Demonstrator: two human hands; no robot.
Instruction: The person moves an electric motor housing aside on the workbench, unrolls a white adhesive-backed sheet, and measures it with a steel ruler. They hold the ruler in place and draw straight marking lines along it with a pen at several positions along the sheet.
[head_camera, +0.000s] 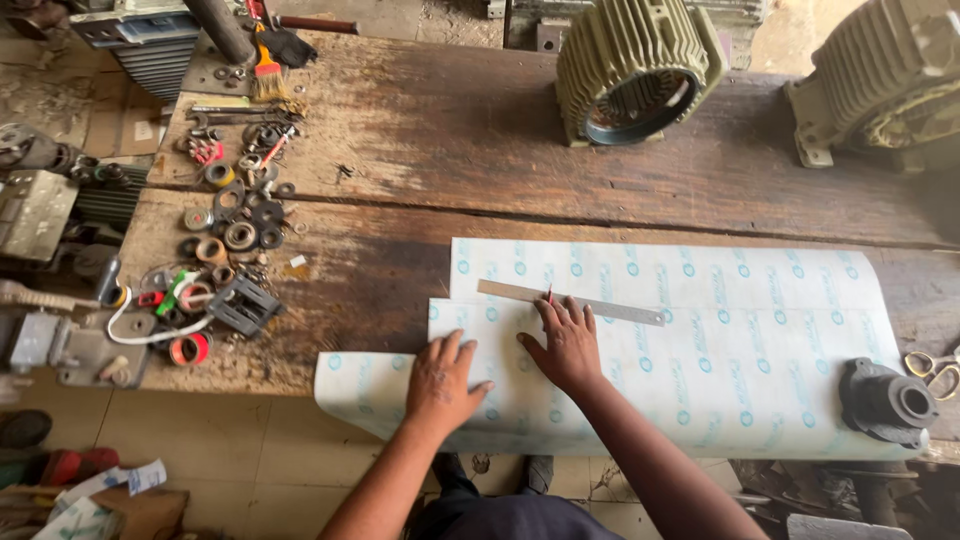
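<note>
A large white sheet (760, 340) printed with small blue marks lies across the front of a worn wooden workbench (480, 130). My left hand (440, 378) presses flat on a folded part of the sheet, fingers spread. My right hand (568, 340) also rests flat on the sheet, with something thin and red (549, 296) sticking out between its fingertips. Just beyond those fingertips a metal ruler (570, 302) lies across the sheet. A black round metal part (885, 400) sits on the sheet's right end.
Two ribbed green motor housings (635, 65) (880, 75) stand at the back of the bench. Washers, rings, a brush and small parts (225, 230) are scattered at the left. Scissors (935, 370) lie at the right edge. Machine parts (40, 200) crowd the far left.
</note>
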